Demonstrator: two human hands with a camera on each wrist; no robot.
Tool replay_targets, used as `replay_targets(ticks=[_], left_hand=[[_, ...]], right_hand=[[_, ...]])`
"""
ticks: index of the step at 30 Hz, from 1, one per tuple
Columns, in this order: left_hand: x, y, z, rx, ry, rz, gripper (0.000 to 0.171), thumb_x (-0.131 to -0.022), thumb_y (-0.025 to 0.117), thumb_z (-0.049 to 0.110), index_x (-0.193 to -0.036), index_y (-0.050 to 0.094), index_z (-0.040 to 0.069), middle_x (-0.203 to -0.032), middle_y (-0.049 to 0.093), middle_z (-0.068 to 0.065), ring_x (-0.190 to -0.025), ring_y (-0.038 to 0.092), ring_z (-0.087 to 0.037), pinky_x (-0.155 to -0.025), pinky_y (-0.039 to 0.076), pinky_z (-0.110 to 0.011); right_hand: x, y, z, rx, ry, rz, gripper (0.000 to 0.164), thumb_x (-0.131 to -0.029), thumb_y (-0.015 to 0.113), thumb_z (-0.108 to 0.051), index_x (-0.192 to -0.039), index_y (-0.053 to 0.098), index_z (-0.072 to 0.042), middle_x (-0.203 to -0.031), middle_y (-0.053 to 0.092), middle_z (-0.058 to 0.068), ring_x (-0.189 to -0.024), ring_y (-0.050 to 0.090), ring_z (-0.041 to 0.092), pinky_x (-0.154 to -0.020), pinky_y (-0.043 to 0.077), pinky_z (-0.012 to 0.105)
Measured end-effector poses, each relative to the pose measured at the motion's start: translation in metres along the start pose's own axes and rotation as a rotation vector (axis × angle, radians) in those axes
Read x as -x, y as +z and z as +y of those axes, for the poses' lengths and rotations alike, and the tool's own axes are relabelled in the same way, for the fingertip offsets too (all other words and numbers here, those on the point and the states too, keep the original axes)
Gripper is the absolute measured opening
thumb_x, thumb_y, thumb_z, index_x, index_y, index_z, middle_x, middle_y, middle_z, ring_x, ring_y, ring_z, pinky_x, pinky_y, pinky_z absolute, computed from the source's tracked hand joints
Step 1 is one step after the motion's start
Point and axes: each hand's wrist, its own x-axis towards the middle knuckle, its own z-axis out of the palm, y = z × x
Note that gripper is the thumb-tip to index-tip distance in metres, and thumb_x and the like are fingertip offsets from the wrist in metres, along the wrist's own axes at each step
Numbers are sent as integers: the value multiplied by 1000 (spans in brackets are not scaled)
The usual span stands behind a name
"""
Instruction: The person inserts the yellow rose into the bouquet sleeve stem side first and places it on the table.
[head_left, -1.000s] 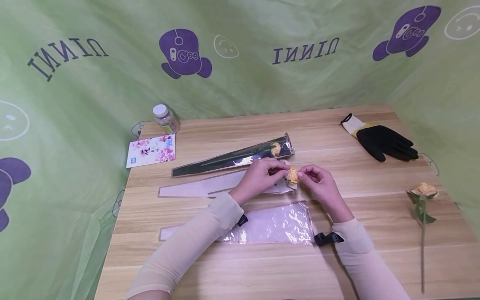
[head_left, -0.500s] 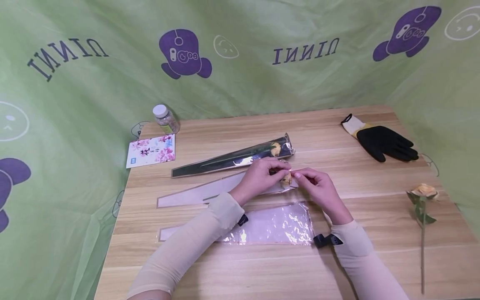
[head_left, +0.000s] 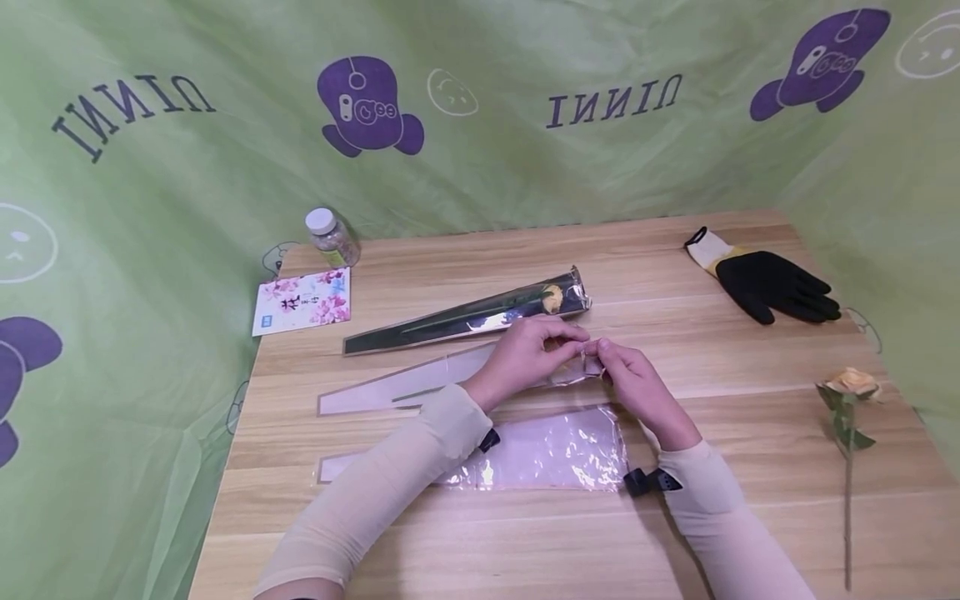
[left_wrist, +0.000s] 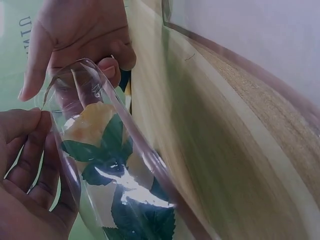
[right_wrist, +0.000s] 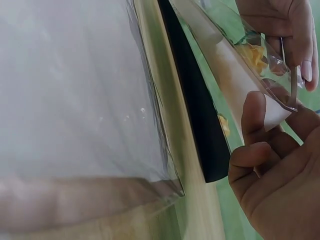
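Observation:
A yellow rose (left_wrist: 92, 122) with green leaves lies inside a tapered clear flower sleeve (head_left: 405, 385), just below its mouth. Its stem (head_left: 416, 397) shows through the film in the head view, while my left hand hides the bloom there. My left hand (head_left: 519, 354) pinches the rim of the sleeve mouth between thumb and finger. My right hand (head_left: 648, 387) holds the same rim from the other side, its fingers partly seen through the film in the left wrist view. Both hands meet at the wide end of the sleeve.
A dark sleeve (head_left: 450, 321) holding a rose lies behind the hands. An unfilled clear sleeve (head_left: 555, 450) lies in front. A loose rose (head_left: 851, 385) and a black glove (head_left: 772, 283) are at right. A jar (head_left: 332, 237) and a floral packet (head_left: 302, 302) stand and lie back left.
The rose has slid leftward, deeper into the sleeve, and its stem reaches further toward the narrow end. My right hand has come closer to the left at the sleeve mouth.

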Motion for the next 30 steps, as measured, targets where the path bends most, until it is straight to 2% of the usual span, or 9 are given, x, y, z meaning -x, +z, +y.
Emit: replay_targets(ticks=[2,5,8,9,14,17,23,26,30], left_hand=[[0,0,1,-2,-1,2,17,-94,75,13,-110,78,12,-111,74,3,-97,62,1,-82,56,-27],[0,0,2,-4,-7,-1,17,-94,75,13,-111,78,12,-112,74,3,-103,63,-1,-87,53,-22],[0,1,3,-11,-17,-10,18,-94,75,13,-112,78,12,-113,74,4,-109,62,-2,-92,48,-16],[0,1,3,-10,-19,-15,18,-94,75,13,-112,78,12,-113,74,5,-110,62,-3,-92,47,-14],[0,0,0,-13,-46,-26,19,-95,74,15,-114,77,15,-115,73,6,-105,62,-1,-85,52,-18],[0,-1,-1,-6,-52,-20,19,-95,74,16,-114,77,16,-116,72,6,-99,62,0,-82,54,-23],[-3,-1,-3,-11,-38,-22,17,-95,74,15,-112,77,15,-115,73,4,-95,62,1,-80,55,-24],[-5,0,-3,-24,-34,-28,16,-95,74,14,-111,78,15,-111,74,5,-96,62,1,-84,55,-25],[-10,1,-3,-45,-38,-38,15,-95,74,15,-109,78,14,-104,73,8,-95,62,2,-87,55,-29]], right_hand=[[0,0,-1,-4,17,-33,54,-114,27,-30,-131,60,10,-123,64,23,-107,60,23,-96,43,25],[-1,2,-2,3,12,-117,59,-114,22,-31,-129,59,12,-119,66,23,-107,62,32,-98,43,30],[-2,5,-3,14,-3,-170,60,-114,19,-30,-122,62,12,-104,69,19,-98,64,37,-94,46,35],[-2,5,-3,19,-5,-169,61,-114,19,-29,-116,64,13,-99,69,17,-97,64,37,-91,47,38],[1,2,0,8,55,-128,62,-113,21,-36,-127,61,10,-105,69,19,-94,67,36,-92,46,48],[2,-2,1,-8,61,-130,62,-113,21,-37,-136,56,9,-110,68,23,-93,68,38,-94,46,51],[4,-8,1,12,30,-122,60,-114,20,-33,-135,58,7,-98,70,23,-94,62,38,-89,46,44],[6,-11,1,36,27,-101,59,-114,19,-32,-134,60,5,-90,69,20,-91,58,37,-81,45,41],[8,-16,-1,36,26,-90,58,-114,20,-31,-134,62,3,-88,67,20,-87,54,40,-73,43,40]])
